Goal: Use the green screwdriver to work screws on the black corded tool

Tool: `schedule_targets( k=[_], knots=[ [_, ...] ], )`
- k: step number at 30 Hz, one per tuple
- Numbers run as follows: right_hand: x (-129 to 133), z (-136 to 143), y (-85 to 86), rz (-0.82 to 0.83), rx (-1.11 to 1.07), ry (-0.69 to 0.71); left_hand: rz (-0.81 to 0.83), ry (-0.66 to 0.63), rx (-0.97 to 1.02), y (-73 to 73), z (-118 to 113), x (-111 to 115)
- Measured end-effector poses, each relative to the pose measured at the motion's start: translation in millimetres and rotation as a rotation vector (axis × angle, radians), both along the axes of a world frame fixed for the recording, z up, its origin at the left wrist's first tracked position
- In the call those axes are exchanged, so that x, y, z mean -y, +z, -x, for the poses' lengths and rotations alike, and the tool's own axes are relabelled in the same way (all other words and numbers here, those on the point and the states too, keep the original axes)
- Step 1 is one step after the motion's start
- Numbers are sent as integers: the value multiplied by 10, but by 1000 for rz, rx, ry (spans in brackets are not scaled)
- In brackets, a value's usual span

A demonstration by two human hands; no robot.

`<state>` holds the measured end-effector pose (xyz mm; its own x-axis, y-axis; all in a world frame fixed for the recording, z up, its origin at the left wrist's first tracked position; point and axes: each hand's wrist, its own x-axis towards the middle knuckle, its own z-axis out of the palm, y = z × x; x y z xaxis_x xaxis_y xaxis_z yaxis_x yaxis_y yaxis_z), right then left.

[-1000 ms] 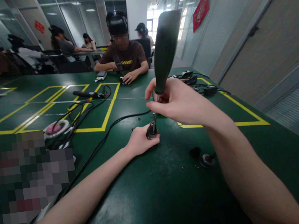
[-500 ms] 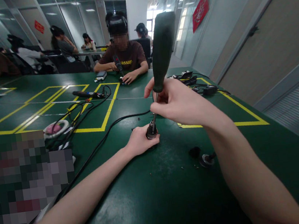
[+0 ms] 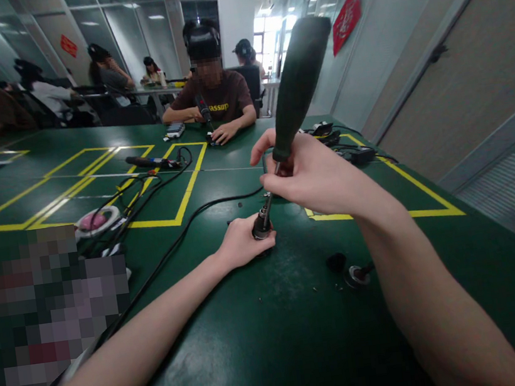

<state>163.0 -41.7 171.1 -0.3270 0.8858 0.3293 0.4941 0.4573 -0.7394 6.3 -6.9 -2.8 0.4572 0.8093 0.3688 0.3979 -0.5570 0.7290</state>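
My right hand (image 3: pixel 310 164) is closed round the lower end of a screwdriver (image 3: pixel 302 79) with a thick dark green handle. The handle leans up to the right and its thin metal shaft slants down to the left. Below it, a small black cylindrical part with metal pieces on top (image 3: pixel 261 224) stands in my left hand (image 3: pixel 242 240), whose fingers wrap round it low over the table. The shaft's lower end meets the top of this part; the exact contact is too small to tell. To the right lie a dark lump (image 3: pixel 336 262) and a round metal-rimmed part (image 3: pixel 357 276).
Tiny loose pieces (image 3: pixel 314 289) dot the green table (image 3: pixel 240 347). A black cable (image 3: pixel 182 236) runs past my left hand. Farther left are a white tape roll (image 3: pixel 99 221) and a dark pen-like tool (image 3: pixel 151 162). Black adapters (image 3: pixel 359 154) lie right; a person (image 3: pixel 221 96) works opposite.
The screwdriver's handle has tipped farther to the right, and my right hand has shifted slightly right with it. My left hand and the black part stay nearly in place.
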Motion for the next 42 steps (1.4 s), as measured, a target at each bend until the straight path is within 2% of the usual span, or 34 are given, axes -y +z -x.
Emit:
schedule_targets(
  k=[42],
  knots=[
    [24, -21, 17, 3, -8, 26, -10, 6, -19, 10, 14, 12]
  ],
)
